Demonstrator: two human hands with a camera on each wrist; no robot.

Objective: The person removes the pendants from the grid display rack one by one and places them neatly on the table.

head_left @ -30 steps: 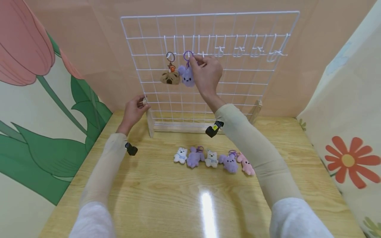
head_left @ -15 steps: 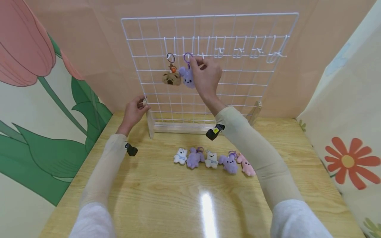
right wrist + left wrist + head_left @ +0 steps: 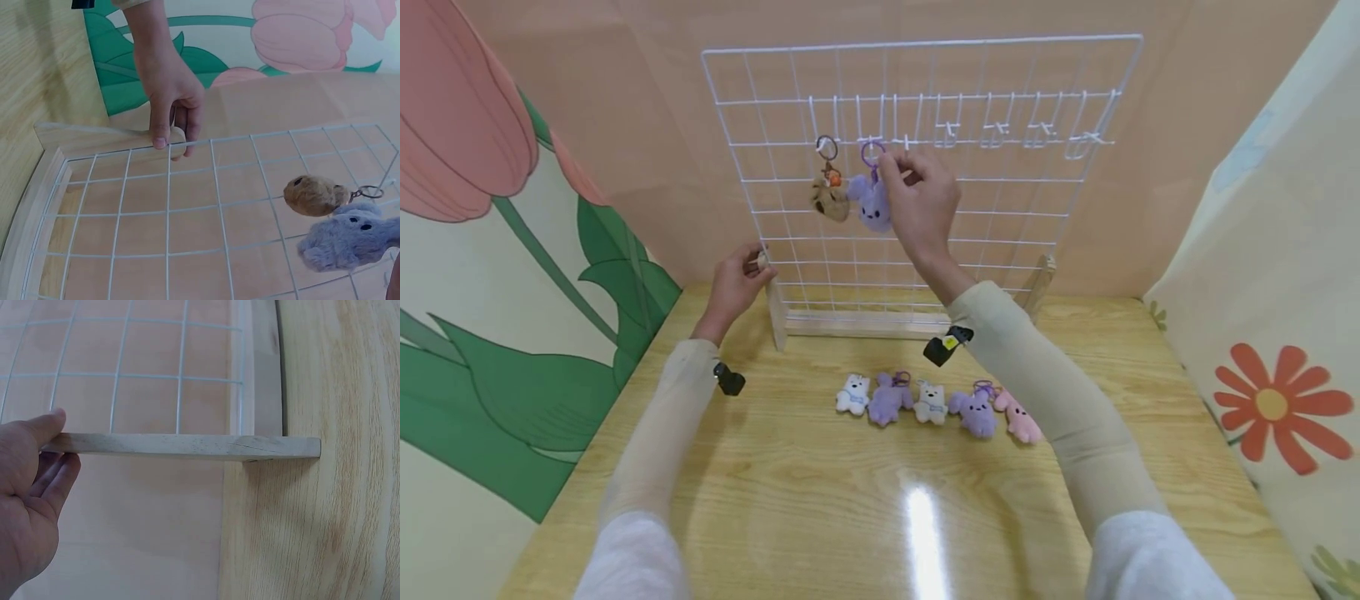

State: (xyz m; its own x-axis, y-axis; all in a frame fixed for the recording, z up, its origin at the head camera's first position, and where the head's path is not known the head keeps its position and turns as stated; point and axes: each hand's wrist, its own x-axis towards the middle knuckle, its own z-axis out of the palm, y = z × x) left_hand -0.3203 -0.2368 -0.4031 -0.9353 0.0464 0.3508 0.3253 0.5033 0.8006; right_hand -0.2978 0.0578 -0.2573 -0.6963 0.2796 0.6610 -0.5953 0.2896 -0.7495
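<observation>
My right hand point(image 3: 922, 196) pinches a purple plush keychain point(image 3: 872, 206) close to its purple ring, which overlaps a hook of the white wire grid rack point(image 3: 925, 179). Left of it, a brown bear keychain point(image 3: 830, 200) hangs by its dark ring from another hook. In the right wrist view the purple plush point(image 3: 344, 240) and the brown bear point(image 3: 315, 195) are side by side, while my right hand is mostly out of frame. My left hand point(image 3: 737, 279) grips the rack's wooden side post point(image 3: 162, 445), thumb on one face and fingers on the other.
Several more plush keychains lie in a row on the wooden table before the rack: a white bear point(image 3: 853, 395), purple ones point(image 3: 973, 414), a cream bear point(image 3: 931, 403) and a pink one point(image 3: 1022, 423). Further white hooks point(image 3: 996, 132) line the grid's right side.
The brown bear has swung round so its face turns left. My right hand and the purple keychain have sunk slightly in view. My left hand keeps its grip on the post.
</observation>
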